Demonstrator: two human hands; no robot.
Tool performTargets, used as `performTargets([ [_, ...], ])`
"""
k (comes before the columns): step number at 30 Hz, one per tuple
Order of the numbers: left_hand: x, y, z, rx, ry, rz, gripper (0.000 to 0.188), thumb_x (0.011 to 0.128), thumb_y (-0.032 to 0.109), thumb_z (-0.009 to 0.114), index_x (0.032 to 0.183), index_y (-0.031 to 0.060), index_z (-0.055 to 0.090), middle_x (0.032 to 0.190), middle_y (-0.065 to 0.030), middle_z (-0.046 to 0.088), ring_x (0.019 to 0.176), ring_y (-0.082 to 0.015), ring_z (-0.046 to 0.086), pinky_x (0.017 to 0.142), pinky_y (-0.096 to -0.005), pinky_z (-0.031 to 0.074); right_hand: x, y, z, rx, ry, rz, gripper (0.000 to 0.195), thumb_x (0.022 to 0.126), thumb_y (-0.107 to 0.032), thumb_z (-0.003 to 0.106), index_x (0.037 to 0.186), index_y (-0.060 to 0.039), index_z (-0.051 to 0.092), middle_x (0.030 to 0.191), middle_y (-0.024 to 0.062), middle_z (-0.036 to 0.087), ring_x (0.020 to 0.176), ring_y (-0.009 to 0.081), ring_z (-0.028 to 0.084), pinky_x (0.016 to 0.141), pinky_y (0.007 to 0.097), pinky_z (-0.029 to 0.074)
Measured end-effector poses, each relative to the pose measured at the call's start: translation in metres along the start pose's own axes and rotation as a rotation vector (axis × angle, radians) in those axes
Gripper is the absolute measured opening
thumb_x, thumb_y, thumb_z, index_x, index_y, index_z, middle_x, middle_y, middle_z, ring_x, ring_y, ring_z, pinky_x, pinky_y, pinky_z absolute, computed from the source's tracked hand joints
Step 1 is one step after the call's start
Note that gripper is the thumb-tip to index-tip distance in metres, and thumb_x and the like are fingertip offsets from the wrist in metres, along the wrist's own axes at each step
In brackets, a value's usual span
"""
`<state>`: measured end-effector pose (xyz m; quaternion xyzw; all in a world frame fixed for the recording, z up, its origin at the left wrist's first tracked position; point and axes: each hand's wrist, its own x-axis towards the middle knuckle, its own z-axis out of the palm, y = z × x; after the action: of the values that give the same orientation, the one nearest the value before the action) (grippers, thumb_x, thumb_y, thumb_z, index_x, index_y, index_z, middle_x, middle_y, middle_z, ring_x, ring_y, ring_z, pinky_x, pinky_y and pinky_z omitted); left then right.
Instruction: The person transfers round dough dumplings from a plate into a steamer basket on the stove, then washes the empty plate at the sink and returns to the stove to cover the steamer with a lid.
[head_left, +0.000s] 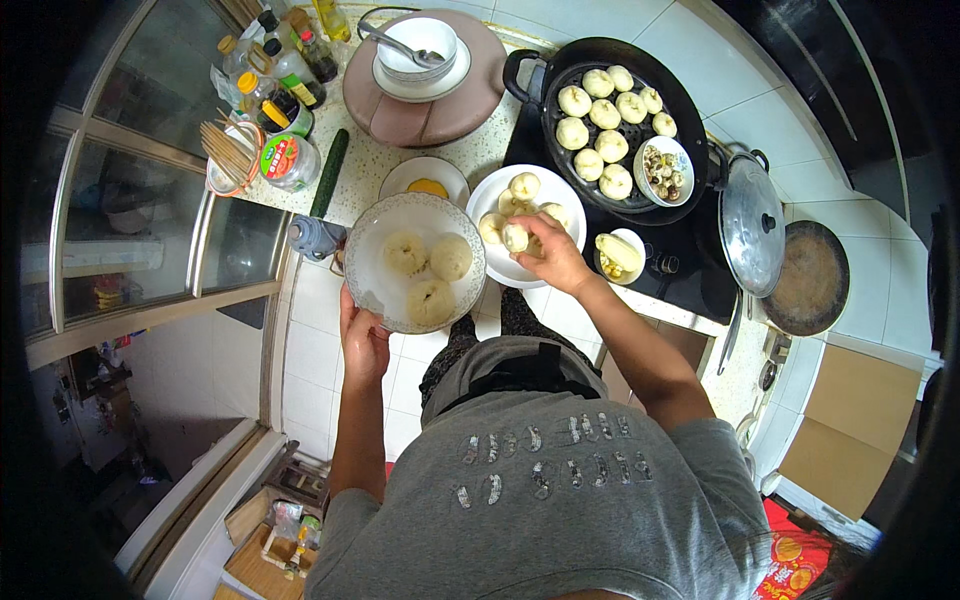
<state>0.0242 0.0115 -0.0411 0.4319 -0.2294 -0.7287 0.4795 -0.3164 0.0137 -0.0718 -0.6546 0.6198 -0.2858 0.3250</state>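
My left hand (365, 330) grips the rim of a white patterned bowl (367, 225), raised in front of me and tilted toward the camera. Three pale buns (430, 302) lie inside it. My right hand (550, 251) pinches one small bun (515, 238) over a white basin (574, 202) at the counter edge. Several more buns (524, 186) sit in that basin, some partly hidden by my fingers. Behind the two vessels stands a white plate (394, 174) with something yellow on it, its near part covered by the bowl.
A black pan with a steamer rack (551, 161) on the cooktop (690, 262) holds several buns and a small bowl (682, 196) of quail eggs. A cup (634, 277) with corn stands nearby. At left are a cucumber (330, 172), a jar (296, 180) and bottles (292, 75). A metal lid (750, 232) leans at right.
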Motion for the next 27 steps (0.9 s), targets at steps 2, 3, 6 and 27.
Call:
performTargets([
  [2, 0.002, -0.003, -0.007, 0.018, -0.018, -0.002, 0.065, 0.083, 0.005, 0.045, 0.147, 0.0075, 0.035, 0.135, -0.0104, 0.052, 0.117, -0.0216, 0.057, 0.093, -0.0362, 0.052, -0.004, -0.011, -0.012, 0.168, -0.022, 0.1, 0.059, 0.078, -0.011, 0.079, 0.133, -0.0134, 0.057, 0.12, 0.0131, 0.059, 0.113, 0.0287, 0.056, 0.1, 0.0351, 0.045],
  [3, 0.003, -0.003, -0.006, 0.017, -0.029, -0.002, 0.065, 0.083, 0.005, 0.046, 0.147, 0.0075, 0.035, 0.135, -0.0104, 0.052, 0.118, -0.0218, 0.056, 0.094, -0.0368, 0.052, -0.006, -0.017, -0.019, 0.25, -0.03, 0.15, 0.06, 0.078, -0.01, 0.079, 0.133, -0.0136, 0.057, 0.121, 0.0121, 0.059, 0.111, 0.026, 0.056, 0.098, 0.0331, 0.046],
  [6, 0.005, -0.001, 0.004, -0.019, -0.028, 0.002, 0.065, 0.083, 0.002, 0.044, 0.147, 0.0077, 0.035, 0.13, -0.0092, 0.055, 0.108, -0.0181, 0.059, 0.085, -0.0324, 0.053, -0.013, -0.009, -0.02, 0.631, 0.008, 0.21, 0.055, 0.082, -0.006, 0.078, 0.133, -0.0083, 0.057, 0.116, 0.0034, 0.064, 0.099, 0.0133, 0.059, 0.09, 0.0275, 0.048],
  [27, 0.017, -0.004, 0.019, -0.048, -0.032, 0.028, 0.068, 0.082, 0.002, 0.046, 0.149, 0.0091, 0.033, 0.138, -0.0117, 0.051, 0.122, -0.0237, 0.057, 0.096, -0.0403, 0.053, -0.014, -0.018, -0.011, -0.409, 0.028, 0.258, 0.033, 0.081, -0.021, 0.071, 0.111, -0.0078, 0.067, 0.117, 0.0171, 0.066, 0.1, 0.0348, 0.067, 0.088, 0.0433, 0.055],
])
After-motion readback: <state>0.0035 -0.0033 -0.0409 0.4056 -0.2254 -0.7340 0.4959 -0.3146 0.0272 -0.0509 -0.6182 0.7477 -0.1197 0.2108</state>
